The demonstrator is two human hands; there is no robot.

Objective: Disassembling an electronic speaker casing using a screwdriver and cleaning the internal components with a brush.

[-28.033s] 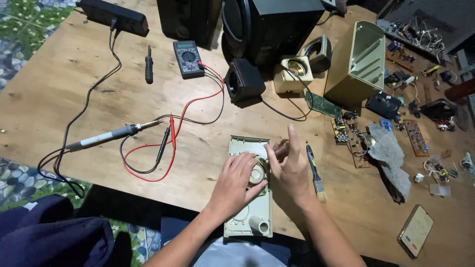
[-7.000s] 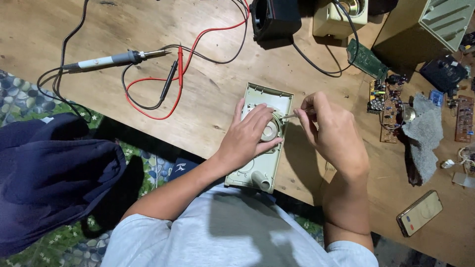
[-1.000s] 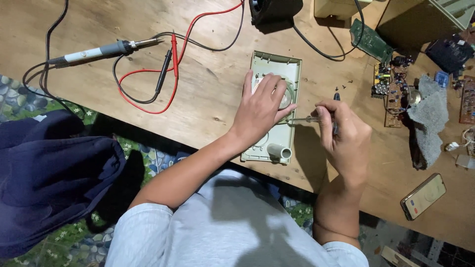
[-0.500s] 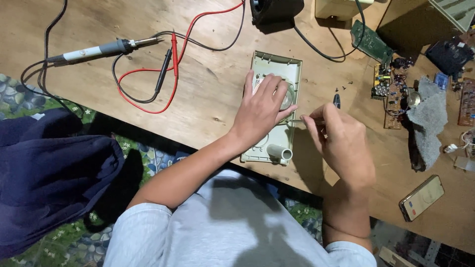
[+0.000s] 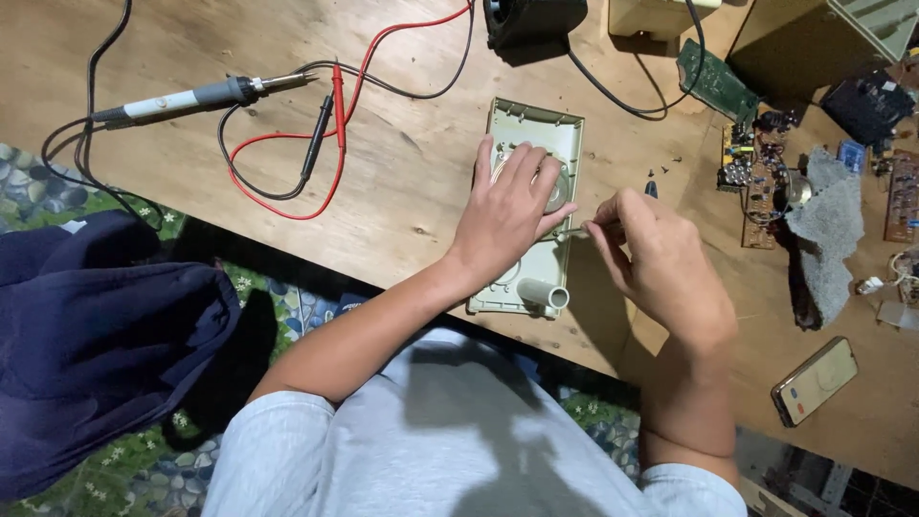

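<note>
A pale green rectangular plastic casing half (image 5: 532,206) lies open-side up on the wooden table (image 5: 402,182), its long axis running away from the person. A short cream tube (image 5: 544,293) lies at its near end. A thin metal tool (image 5: 577,229) points at its right edge, tip just touching.

Wooden table (image 5: 191,38) (worn, scuffed) over a floral-patterned floor mat (image 5: 124,469).

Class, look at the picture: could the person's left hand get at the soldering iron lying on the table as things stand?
Probably yes. The left hand rests flat on the pale plastic casing, holding nothing, and only bare wood and loose red and black probe leads lie between it and the soldering iron.
</note>
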